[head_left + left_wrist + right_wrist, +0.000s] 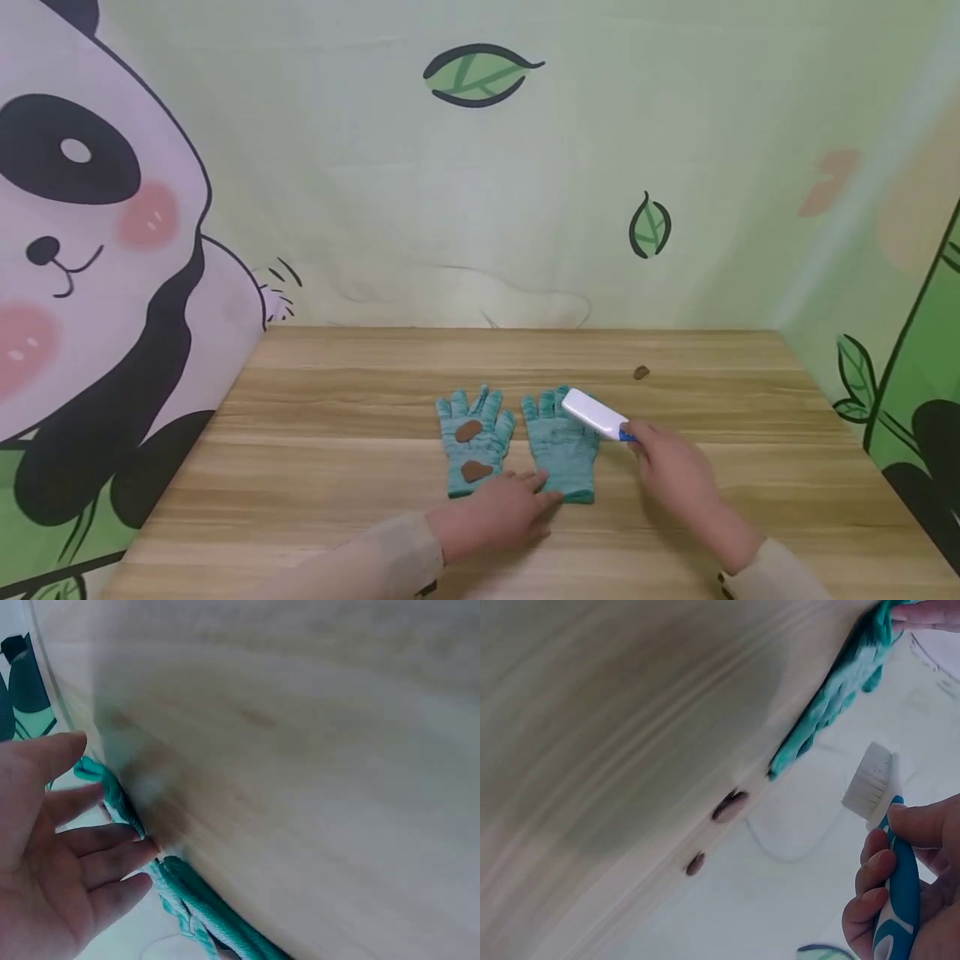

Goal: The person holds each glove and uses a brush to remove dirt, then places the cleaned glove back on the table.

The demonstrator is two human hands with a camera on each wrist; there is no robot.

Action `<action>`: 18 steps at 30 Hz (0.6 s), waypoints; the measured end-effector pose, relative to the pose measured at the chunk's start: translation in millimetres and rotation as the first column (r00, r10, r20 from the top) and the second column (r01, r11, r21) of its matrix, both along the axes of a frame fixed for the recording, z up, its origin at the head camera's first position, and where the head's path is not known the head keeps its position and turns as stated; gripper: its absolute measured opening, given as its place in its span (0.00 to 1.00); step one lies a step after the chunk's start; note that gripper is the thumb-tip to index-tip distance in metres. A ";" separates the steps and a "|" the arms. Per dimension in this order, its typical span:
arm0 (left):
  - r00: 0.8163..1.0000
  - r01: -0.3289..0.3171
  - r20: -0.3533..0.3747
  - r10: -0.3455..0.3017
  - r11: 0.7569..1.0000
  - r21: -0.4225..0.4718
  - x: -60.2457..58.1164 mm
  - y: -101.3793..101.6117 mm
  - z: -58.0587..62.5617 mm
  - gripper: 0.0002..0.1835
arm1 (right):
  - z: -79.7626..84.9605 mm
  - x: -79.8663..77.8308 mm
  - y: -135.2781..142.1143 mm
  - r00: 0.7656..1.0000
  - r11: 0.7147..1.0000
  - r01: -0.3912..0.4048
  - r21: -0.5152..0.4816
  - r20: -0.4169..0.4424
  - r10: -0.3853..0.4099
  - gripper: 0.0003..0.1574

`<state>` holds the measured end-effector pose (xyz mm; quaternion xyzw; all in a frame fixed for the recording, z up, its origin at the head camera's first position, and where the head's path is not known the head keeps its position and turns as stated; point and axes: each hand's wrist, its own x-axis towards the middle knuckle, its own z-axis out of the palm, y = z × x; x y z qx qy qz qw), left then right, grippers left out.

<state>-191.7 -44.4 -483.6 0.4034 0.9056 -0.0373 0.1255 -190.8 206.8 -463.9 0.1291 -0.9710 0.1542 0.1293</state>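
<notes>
Brush (pixel 595 413) slants up-left over the far end of the plain glove (pixel 564 458) on the worktop (pixel 337 400), handle (pixel 904 881) gripped in the curled right hand (pixel 678 475); the left hand (pixel 501 510), fingers loosely extended and holding nothing, lies at the near cuff (pixel 579 497), seemingly touching.

I see passing room behind the plain teal knitted glove (pixel 564 457). On its left lies a brown-patched teal knitted glove (pixel 486 452); over its far right, a white-and-blue plastic brush (pixel 596 414) bars my way.
</notes>
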 end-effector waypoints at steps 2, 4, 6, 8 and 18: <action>0.997 0.018 -0.081 -0.015 0.999 0.041 -3.6 5.0 0.5 0.21 | 1.8 0.9 5.6 1.000 1.000 0.019 -0.011 0.009 -0.018 0.13; 0.988 0.023 -0.151 -0.013 0.998 0.067 -6.1 12.3 2.1 0.19 | 2.8 2.9 11.9 0.999 0.999 0.031 -0.021 0.010 -0.031 0.13; 0.984 0.006 -0.180 0.009 0.997 0.083 -7.3 22.6 4.0 0.20 | 2.8 5.0 18.0 0.999 0.999 0.042 -0.026 0.010 -0.041 0.13; 0.977 -0.012 -0.209 0.029 0.997 0.082 -7.0 34.1 4.9 0.21 | 2.7 7.4 23.9 0.999 0.998 0.050 -0.029 0.021 -0.049 0.13; 0.952 -0.044 -0.304 0.043 0.999 0.001 -4.4 73.7 4.4 0.14 | -5.7 26.2 48.3 0.999 0.999 0.040 -0.007 -0.011 -0.040 0.12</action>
